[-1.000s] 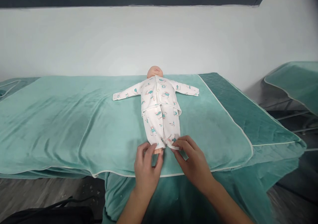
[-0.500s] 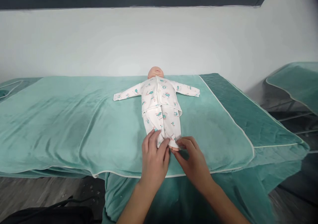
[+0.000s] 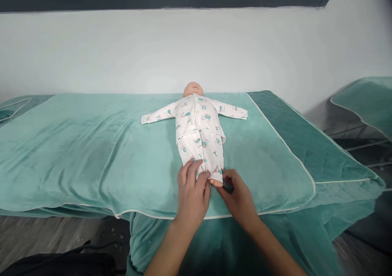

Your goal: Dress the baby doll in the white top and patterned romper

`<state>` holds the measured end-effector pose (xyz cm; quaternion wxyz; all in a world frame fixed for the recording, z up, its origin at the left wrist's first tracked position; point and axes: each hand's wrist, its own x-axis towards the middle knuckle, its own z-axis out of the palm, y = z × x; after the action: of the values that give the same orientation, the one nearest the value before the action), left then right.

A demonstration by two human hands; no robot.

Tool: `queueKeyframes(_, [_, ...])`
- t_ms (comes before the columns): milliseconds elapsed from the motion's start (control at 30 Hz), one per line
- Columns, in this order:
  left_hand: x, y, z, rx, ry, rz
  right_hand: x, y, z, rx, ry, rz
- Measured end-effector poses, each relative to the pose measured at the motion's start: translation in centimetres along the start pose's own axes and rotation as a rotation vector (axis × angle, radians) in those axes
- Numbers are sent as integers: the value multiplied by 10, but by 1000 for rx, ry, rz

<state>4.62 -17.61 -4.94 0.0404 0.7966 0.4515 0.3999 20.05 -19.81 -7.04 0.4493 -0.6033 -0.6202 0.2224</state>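
My left grip [image 3: 192, 194] and right grip [image 3: 240, 198] are half-curled at the doll's [image 3: 193, 88] trousers [image 3: 212, 151], pinch unclear tbh; top [image 3: 197, 114] and trousers on, maybe just cuffs [image 3: 217, 177] left

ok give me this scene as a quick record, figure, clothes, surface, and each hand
figure: doll, on its back, arms spread
clothes: white printed shirt and trousers
surface: light green blanket
left hand: on the lower trousers, grip unclear
right hand: fingertips at the trousers' outer edge, beside bare toes
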Motion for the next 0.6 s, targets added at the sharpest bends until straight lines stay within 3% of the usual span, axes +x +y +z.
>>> queueKeyframes(400, [-10,-1,-1,-58,55,-45,1,8,-2,188,12,95])
queueKeyframes(600, [-23,0,-3,-81,135,-97,-1,8,-6,231,-19,34])
